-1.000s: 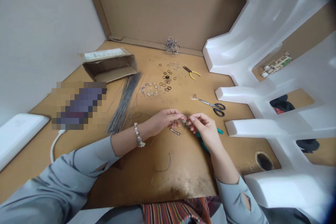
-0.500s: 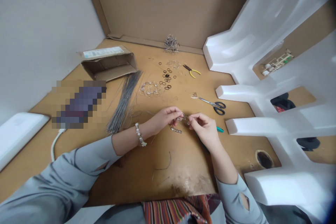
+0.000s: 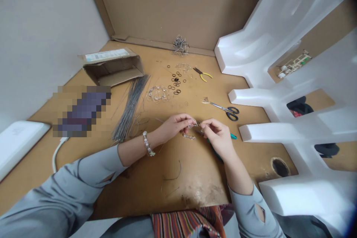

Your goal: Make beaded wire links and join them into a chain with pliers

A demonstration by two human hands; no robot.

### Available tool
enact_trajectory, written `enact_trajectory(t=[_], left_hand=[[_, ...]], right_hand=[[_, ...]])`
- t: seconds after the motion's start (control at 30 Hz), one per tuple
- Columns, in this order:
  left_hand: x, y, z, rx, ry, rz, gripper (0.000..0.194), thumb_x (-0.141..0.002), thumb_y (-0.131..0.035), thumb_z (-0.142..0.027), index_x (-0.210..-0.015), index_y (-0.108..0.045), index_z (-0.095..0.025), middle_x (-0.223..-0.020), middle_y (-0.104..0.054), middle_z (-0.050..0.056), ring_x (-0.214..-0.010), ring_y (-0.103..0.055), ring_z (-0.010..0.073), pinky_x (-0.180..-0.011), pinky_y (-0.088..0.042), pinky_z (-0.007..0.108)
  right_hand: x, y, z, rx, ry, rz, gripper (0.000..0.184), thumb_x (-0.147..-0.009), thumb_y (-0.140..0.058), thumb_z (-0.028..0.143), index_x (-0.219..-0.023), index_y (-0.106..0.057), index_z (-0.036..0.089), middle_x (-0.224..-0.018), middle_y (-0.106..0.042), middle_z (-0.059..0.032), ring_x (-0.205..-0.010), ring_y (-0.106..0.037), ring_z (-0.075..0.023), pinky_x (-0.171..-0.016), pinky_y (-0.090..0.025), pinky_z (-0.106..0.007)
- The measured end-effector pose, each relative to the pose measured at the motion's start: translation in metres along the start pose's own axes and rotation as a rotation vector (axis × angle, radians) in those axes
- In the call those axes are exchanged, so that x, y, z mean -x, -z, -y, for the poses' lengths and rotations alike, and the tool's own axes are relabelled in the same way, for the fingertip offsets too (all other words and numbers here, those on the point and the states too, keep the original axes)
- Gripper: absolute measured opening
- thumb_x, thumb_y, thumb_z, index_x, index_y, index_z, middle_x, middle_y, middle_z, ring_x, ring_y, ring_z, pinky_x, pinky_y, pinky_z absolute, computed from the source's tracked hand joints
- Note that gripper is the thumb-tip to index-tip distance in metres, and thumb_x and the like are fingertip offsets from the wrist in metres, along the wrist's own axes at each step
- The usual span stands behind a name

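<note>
Close together over the front middle of the table, both my hands work at a small piece of clear beads on thin wire. My left hand [image 3: 177, 125] is closed, pinching the beaded wire [image 3: 190, 137], whose short row of clear beads shows just below the fingertips. With thumb and forefinger together, my right hand [image 3: 218, 133] pinches a fine wire [image 3: 196, 123] running between the two hands. Its exact end is too small to make out. Partly hidden under my right hand lies a teal-handled tool [image 3: 233, 137].
Scissors [image 3: 231, 111] and yellow-handled pliers [image 3: 205, 77] lie to the right. Several dark rings [image 3: 176, 80] and a beaded wire loop [image 3: 157, 93] are beyond my hands. A grey wire bundle [image 3: 130, 109], cardboard box [image 3: 111, 70] and pixelated object [image 3: 83, 111] lie left. White moulded foam [image 3: 256, 132] borders the right.
The row of beads under my left hand has shifted slightly right and up. The wire between my hands now stands more tilted. Both hands remain almost in place.
</note>
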State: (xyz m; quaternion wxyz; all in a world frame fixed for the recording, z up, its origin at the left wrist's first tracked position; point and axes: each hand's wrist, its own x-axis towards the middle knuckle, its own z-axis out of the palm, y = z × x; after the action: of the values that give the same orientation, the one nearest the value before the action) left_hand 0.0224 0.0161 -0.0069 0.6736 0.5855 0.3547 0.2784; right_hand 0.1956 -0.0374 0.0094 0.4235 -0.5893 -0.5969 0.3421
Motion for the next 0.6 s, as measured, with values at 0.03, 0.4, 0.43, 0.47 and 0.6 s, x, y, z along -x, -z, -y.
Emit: enact_trajectory(t=[0.03, 0.4, 0.43, 0.47, 0.6], left_hand=[[0.0, 0.0, -0.001, 0.008, -0.001, 0.009, 0.025, -0.081, -0.053, -0.037, -0.087, -0.059, -0.014, -0.063, -0.052, -0.002, -0.061, -0.049, 0.0094, -0.063, -0.041, 0.024], [-0.001, 0.008, -0.006, -0.529, -0.522, -0.105, 0.017, -0.085, -0.049, -0.021, -0.095, -0.062, -0.018, -0.108, -0.053, 0.007, -0.104, -0.05, 0.0162, -0.092, -0.041, 0.034], [0.001, 0.008, -0.008, -0.612, -0.575, -0.129, 0.018, -0.085, -0.049, -0.02, -0.098, -0.062, -0.018, -0.109, -0.052, 0.008, -0.106, -0.049, 0.0168, -0.093, -0.04, 0.035], [0.002, 0.007, -0.01, -0.681, -0.617, -0.154, 0.02, -0.084, -0.05, -0.019, -0.101, -0.061, -0.018, -0.11, -0.051, 0.008, -0.106, -0.048, 0.0174, -0.094, -0.039, 0.035], [0.009, 0.004, -0.018, -0.818, -0.647, -0.144, 0.017, -0.084, -0.049, -0.017, -0.097, -0.06, -0.016, -0.097, -0.052, 0.006, -0.09, -0.052, 0.0149, -0.08, -0.044, 0.029]], right_hand=[[0.0, 0.001, 0.0, -0.044, -0.027, 0.0, 0.016, -0.078, -0.055, 0.032, -0.071, -0.061, 0.018, -0.057, -0.052, 0.0027, -0.051, -0.047, -0.0099, -0.051, -0.039, -0.022], [-0.001, -0.002, -0.002, -0.014, -0.008, -0.053, 0.018, -0.074, -0.061, 0.035, -0.069, -0.063, 0.017, -0.056, -0.051, 0.003, -0.051, -0.043, -0.0095, -0.051, -0.036, -0.022], [0.0, -0.001, -0.002, -0.007, -0.004, -0.052, 0.018, -0.074, -0.061, 0.035, -0.07, -0.063, 0.017, -0.056, -0.051, 0.0027, -0.052, -0.043, -0.0097, -0.051, -0.036, -0.022], [0.0, -0.001, -0.001, -0.001, 0.0, -0.051, 0.019, -0.074, -0.061, 0.035, -0.07, -0.063, 0.017, -0.056, -0.051, 0.0025, -0.052, -0.043, -0.0098, -0.051, -0.036, -0.022], [0.001, 0.0, 0.001, 0.01, 0.014, -0.039, 0.018, -0.074, -0.062, 0.034, -0.069, -0.063, 0.017, -0.057, -0.052, 0.002, -0.053, -0.043, -0.0099, -0.052, -0.037, -0.023]])
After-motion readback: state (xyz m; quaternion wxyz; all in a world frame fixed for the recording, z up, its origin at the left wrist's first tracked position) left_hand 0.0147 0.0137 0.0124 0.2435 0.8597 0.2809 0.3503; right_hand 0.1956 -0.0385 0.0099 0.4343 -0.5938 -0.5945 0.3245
